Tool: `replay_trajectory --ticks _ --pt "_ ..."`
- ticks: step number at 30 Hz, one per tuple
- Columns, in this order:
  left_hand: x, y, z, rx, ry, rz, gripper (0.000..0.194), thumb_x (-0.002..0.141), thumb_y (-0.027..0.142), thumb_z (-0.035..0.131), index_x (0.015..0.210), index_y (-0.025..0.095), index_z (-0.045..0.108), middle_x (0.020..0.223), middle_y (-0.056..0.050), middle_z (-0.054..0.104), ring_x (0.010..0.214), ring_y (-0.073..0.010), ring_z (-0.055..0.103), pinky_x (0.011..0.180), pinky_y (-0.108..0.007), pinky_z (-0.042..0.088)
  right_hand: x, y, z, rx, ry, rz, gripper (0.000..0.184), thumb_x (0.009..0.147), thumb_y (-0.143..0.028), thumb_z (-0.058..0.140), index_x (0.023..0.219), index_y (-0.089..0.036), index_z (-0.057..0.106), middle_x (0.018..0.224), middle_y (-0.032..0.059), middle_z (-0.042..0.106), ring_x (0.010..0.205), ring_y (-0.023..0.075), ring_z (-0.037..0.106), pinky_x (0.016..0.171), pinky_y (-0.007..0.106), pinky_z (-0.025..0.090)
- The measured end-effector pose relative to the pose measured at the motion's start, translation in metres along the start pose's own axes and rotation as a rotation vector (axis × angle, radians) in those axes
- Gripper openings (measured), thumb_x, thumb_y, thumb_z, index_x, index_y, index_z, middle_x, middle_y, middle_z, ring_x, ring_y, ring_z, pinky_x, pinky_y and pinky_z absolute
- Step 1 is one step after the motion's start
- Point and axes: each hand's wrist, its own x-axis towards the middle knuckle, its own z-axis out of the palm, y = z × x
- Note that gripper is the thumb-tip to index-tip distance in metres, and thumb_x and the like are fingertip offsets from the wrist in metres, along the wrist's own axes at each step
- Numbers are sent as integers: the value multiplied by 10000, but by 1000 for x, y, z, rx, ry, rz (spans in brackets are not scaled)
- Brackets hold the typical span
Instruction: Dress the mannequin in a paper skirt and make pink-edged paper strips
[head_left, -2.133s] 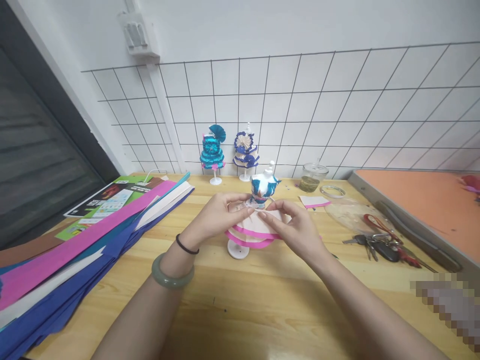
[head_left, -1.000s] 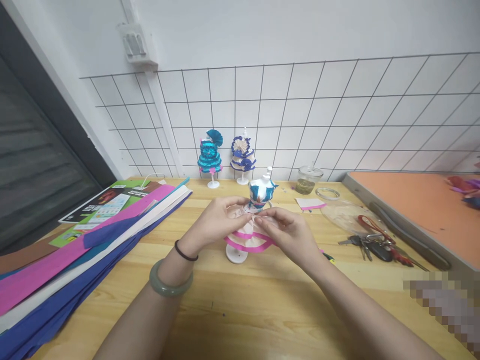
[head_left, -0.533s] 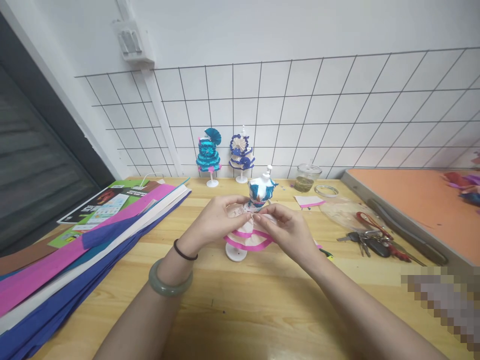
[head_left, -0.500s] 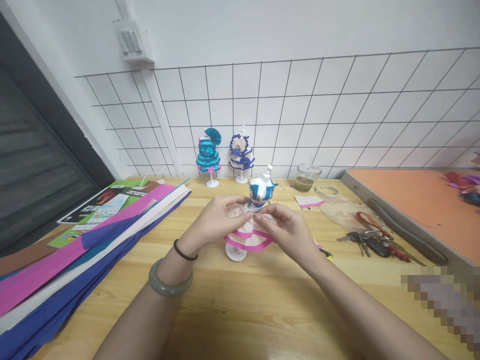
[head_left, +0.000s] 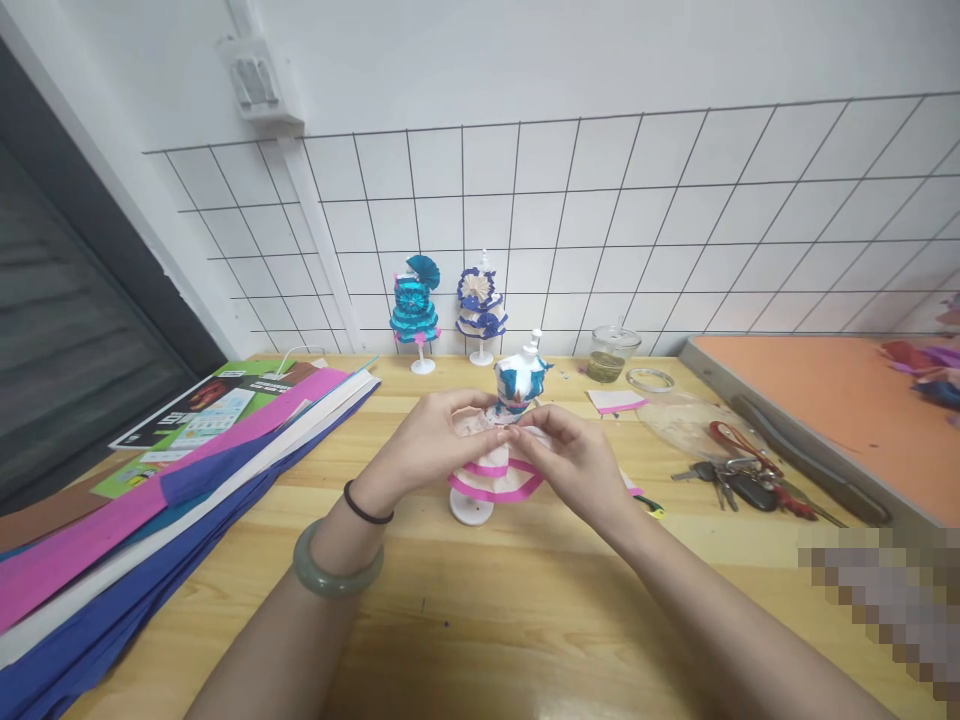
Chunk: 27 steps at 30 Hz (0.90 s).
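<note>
A small white dress form (head_left: 520, 368) with blue paper on its bust stands slightly tilted on a round white base (head_left: 471, 507). Around its waist hangs a pale paper skirt (head_left: 495, 483) edged with pink bands. My left hand (head_left: 435, 440) pinches the upper skirt from the left, thumb at the front and fingers partly hidden behind. From the right, my right hand (head_left: 574, 455) pinches the same spot, its thumb and index finger meeting my left thumb tip. The fingertips cover the waist front.
Two finished-looking paper-dressed forms (head_left: 415, 310) (head_left: 481, 310) stand by the wall. Coloured paper sheets (head_left: 187, 490) lie left. On the right are a lidded glass jar (head_left: 611, 355), a clear ring (head_left: 651, 380), a pink-edged paper scrap (head_left: 616, 401), keys (head_left: 750, 490) and an orange-topped board (head_left: 825, 400).
My fingertips have drawn closer together on the skirt's waist, with the right hand shifted slightly. The whole view has moved a little; the dress form stays between my hands.
</note>
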Motion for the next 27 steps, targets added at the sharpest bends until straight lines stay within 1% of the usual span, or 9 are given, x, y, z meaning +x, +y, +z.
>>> replay_trajectory --ticks 3,8,10,12,13,15,18,22,27 --pt "1 -4 2 11 41 -14 413 673 470 674 978 193 648 1023 -42 670 963 -229 608 803 -294 487 -1 0 1 -17 3 -14 161 796 -367 591 778 -207 602 754 30 670 696 176 614 605 278 467" --pt "2 -6 3 -41 -8 20 344 732 442 626 966 189 643 994 -37 669 934 -212 609 801 -294 477 0 0 -2 -146 13 -71 157 812 -363 576 790 -207 578 757 38 656 682 178 602 596 292 460" --pt "3 -5 1 -51 22 17 322 740 430 620 947 184 646 985 -40 667 929 -211 606 812 -301 472 1 0 -4 -243 56 -185 139 820 -338 567 870 -208 569 851 61 641 791 204 596 687 334 466" --pt "4 -6 -1 -66 85 1 307 739 423 622 917 174 647 969 -47 665 931 -212 599 815 -304 471 2 -1 -5 -358 128 -348 190 809 -303 580 968 -203 552 977 96 608 934 237 559 797 392 442" --pt "5 -6 -3 -83 119 -11 305 738 423 622 900 166 644 951 -50 664 924 -212 598 795 -300 479 2 -2 -5 -410 151 -428 227 800 -290 590 1003 -199 543 1024 111 589 983 250 536 830 414 424" --pt "6 -7 -5 -139 161 -45 306 739 429 615 876 156 633 907 -53 658 879 -203 601 704 -276 499 1 -3 -5 -500 143 -549 262 790 -273 604 1032 -197 538 1059 125 572 1017 262 514 841 434 410" --pt "7 -8 -5 -197 186 -78 304 729 435 617 841 152 617 824 -38 637 731 -159 593 554 -229 480 -3 -7 -3 -613 122 -656 233 791 -251 611 1010 -202 550 1026 114 590 994 259 517 811 430 406" --pt "6 -7 0 -209 207 -87 295 712 424 629 809 145 615 771 -25 613 582 -103 537 473 -199 443 -6 -9 0 -714 161 -709 184 792 -185 610 971 -183 564 949 94 623 933 239 525 774 403 396" --pt "7 -9 4 -262 173 -116 295 710 422 626 821 149 605 798 -17 593 490 -66 471 370 -176 377 -8 -10 0 -727 173 -801 126 783 -103 601 878 -181 574 812 46 650 803 192 536 687 349 368"
